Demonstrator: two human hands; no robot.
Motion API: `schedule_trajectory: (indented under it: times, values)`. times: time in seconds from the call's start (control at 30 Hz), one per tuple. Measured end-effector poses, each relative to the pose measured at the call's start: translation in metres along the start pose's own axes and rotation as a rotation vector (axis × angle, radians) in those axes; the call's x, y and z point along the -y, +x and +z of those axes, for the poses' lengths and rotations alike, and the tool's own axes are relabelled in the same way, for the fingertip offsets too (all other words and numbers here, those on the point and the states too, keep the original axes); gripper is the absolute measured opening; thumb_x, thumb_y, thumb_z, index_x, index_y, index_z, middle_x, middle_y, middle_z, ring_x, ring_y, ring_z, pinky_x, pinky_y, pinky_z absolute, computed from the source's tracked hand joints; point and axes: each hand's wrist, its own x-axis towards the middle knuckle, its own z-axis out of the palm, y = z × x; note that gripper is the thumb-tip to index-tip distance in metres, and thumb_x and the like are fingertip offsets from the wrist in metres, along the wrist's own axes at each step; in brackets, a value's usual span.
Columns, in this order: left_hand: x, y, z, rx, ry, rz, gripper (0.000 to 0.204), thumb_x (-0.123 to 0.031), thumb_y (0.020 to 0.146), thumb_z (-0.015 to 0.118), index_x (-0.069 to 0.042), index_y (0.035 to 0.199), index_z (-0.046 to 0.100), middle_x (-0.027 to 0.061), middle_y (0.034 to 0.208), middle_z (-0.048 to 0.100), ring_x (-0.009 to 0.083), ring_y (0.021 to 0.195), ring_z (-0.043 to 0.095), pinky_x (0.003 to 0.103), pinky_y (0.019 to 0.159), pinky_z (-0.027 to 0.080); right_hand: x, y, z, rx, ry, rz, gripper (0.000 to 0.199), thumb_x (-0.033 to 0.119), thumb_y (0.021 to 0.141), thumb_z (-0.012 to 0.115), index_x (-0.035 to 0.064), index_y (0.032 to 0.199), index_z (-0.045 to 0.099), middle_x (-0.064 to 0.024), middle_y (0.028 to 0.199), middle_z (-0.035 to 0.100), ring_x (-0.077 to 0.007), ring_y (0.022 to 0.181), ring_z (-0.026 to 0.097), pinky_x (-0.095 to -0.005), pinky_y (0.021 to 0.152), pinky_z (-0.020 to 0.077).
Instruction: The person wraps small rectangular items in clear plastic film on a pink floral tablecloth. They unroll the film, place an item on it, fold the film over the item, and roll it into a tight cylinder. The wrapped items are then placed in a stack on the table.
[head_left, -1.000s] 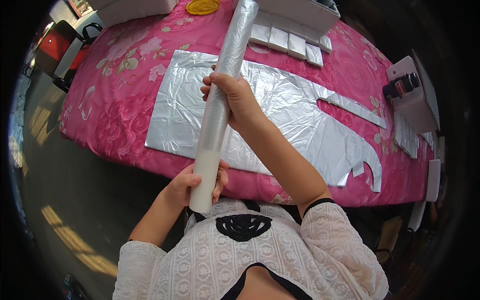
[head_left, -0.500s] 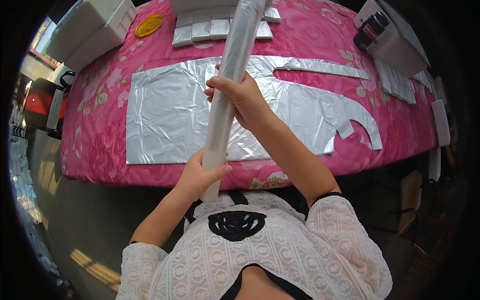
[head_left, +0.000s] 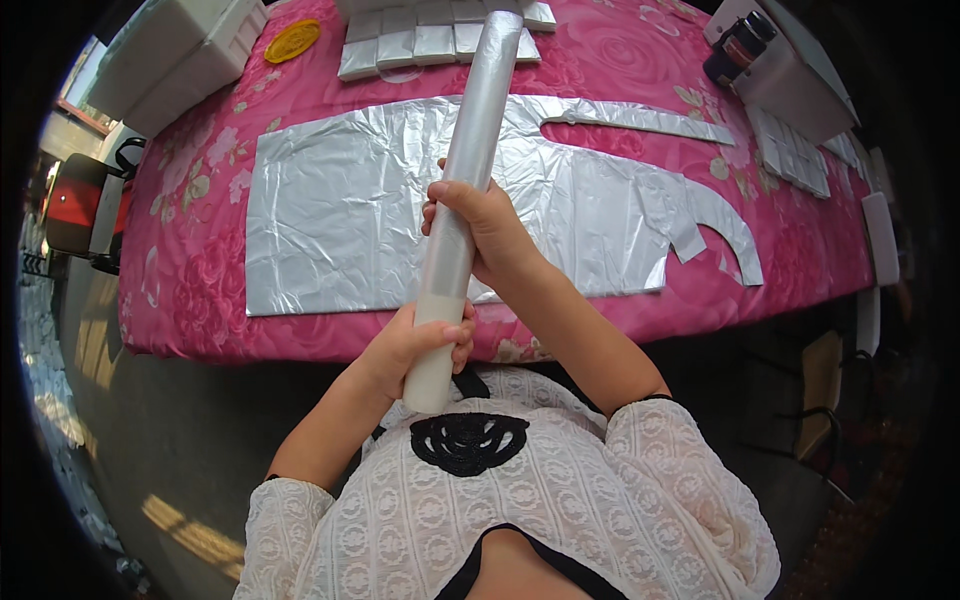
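We grip a long roll of clear film (head_left: 462,190) with both hands above the bench (head_left: 190,290). Our left hand (head_left: 410,345) clenches its fingers near the roll's lower end, our right hand (head_left: 485,230) clenches higher up, over cut silver foil sheets (head_left: 340,220).

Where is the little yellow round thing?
In the head view, the yellow round thing lies at the far left of the pink flowery table, beside the white boxes and left of the row of silver packets.
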Motion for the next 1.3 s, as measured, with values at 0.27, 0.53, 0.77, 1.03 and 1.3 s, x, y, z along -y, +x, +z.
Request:
schedule_trajectory:
  times: [0.27, 0.53, 0.77, 1.03, 1.3]
  values:
    - [0.001, 0.008, -0.021, 0.019, 0.033, -0.045, 0.044, -0.033, 0.074, 0.064, -0.003, 0.100, 0.046, 0.0037, 0.078, 0.052, 0.0116, 0.067, 0.053, 0.026, 0.057, 0.045, -0.018, 0.002, -0.005, -0.120, -0.112, 0.013, 0.043, 0.019, 0.073, 0.065, 0.0025, 0.101, 0.038, -0.0089, 0.080, 0.052, -0.0160, 0.068, 0.055, -0.0306, 0.063, 0.0491]
    - [0.012, 0.015, -0.050, -0.315, 0.398, -0.052, 0.051, -0.054, 0.084, 0.047, -0.004, 0.095, 0.049, 0.0058, 0.071, 0.056, 0.0124, 0.057, 0.055, 0.025, 0.051, 0.047, -0.061, 0.002, -0.016, -0.176, -0.180, -0.026, 0.040, 0.013, 0.073, 0.065, -0.0005, 0.100, 0.040, -0.0104, 0.080, 0.053, -0.0172, 0.070, 0.056, -0.0326, 0.065, 0.0489]
    - [0.025, -0.034, -0.082, -0.136, 0.334, -0.326, 0.055, -0.056, 0.081, 0.053, -0.004, 0.098, 0.052, 0.0042, 0.066, 0.054, 0.0113, 0.053, 0.053, 0.024, 0.048, 0.046, -0.007, 0.055, -0.090, -0.327, 0.026, -0.095, 0.038, 0.012, 0.075, 0.064, -0.0019, 0.104, 0.043, -0.0118, 0.084, 0.055, -0.0197, 0.081, 0.056, -0.0300, 0.073, 0.0475]
    - [0.037, -0.055, -0.084, -0.243, 0.370, -0.355, 0.060, -0.054, 0.076, 0.061, -0.002, 0.105, 0.052, 0.0057, 0.070, 0.054, 0.0135, 0.057, 0.053, 0.027, 0.051, 0.045, 0.044, 0.058, -0.135, -0.231, -0.595, -0.007, 0.027, 0.024, 0.081, 0.059, 0.0034, 0.099, 0.057, -0.0051, 0.089, 0.060, -0.0131, 0.073, 0.056, -0.0241, 0.064, 0.0454]
    - [0.041, -0.056, -0.075, -0.306, 0.508, -0.308, 0.030, -0.028, 0.086, 0.054, -0.002, 0.101, 0.051, 0.0055, 0.073, 0.055, 0.0119, 0.060, 0.054, 0.027, 0.054, 0.046, 0.043, 0.045, -0.104, 0.046, -0.901, 0.317, 0.028, 0.030, 0.082, 0.064, 0.0036, 0.088, 0.062, 0.0003, 0.069, 0.057, -0.0059, 0.059, 0.051, -0.0200, 0.052, 0.0386]
